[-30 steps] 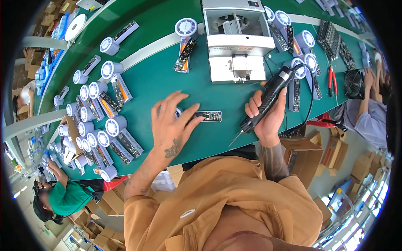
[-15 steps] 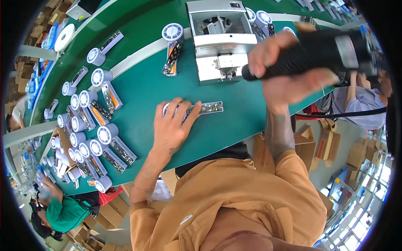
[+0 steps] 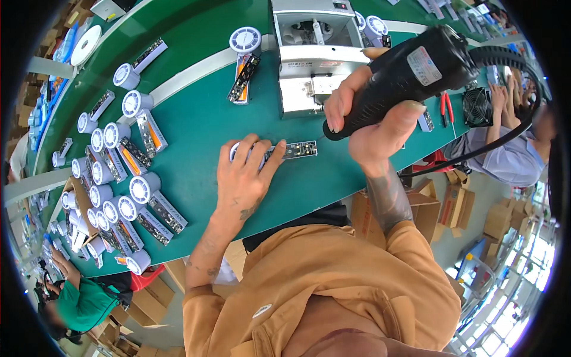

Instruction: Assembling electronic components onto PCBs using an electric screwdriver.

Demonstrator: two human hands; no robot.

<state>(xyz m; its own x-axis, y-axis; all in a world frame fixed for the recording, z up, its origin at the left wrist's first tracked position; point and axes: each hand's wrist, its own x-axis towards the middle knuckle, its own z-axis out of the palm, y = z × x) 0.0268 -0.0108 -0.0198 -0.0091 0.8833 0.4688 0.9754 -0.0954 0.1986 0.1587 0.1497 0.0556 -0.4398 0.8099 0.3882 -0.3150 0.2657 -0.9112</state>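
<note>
My right hand [image 3: 377,122] is wrapped around a black electric screwdriver [image 3: 395,83], held tilted above the table, its lower end to the right of a white device with an exposed circuit board [image 3: 300,149]. My left hand [image 3: 248,175] lies over that device's round head, fingers curled down on it, pinning it to the green tabletop. Most of the head is hidden under my fingers. A thin bit seems to show at the screwdriver's end, near the board's right tip; I cannot tell whether they touch.
A metal screw feeder [image 3: 318,65] stands ahead, with another open device [image 3: 244,77] left of it. Several more such devices [image 3: 143,189] crowd the table's left. At right are red-handled pliers [image 3: 446,110], a black fan [image 3: 477,107] and the screwdriver's cable [image 3: 523,128]. Co-workers sit both sides.
My right hand has brought the screwdriver left and down, toward the board's right end. My left hand stays on the device. The view has shifted slightly.
</note>
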